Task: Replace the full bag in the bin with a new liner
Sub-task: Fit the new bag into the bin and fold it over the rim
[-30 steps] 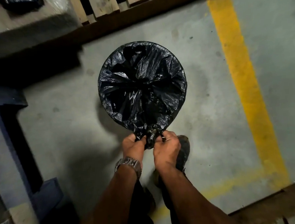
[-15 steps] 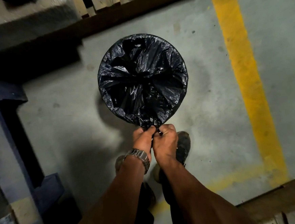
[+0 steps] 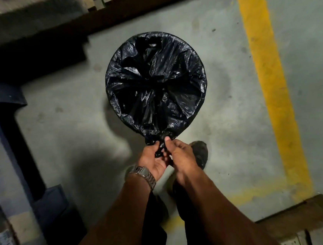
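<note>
Hands work together: left hand point(image 3: 153, 160) and right hand point(image 3: 180, 153) pinch the twisted slack of the black liner point(image 3: 154, 84), stretched over the bin; knot seems unfinished.

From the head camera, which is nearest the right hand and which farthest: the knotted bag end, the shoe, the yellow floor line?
1. Knotted bag end, pinched by the right hand.
2. Shoe, just right of that hand.
3. Yellow floor line, far right.

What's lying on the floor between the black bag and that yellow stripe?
Nothing. In the head view, the stretch between the black bag and the yellow stripe is bare grey concrete floor, only lightly stained.
</note>
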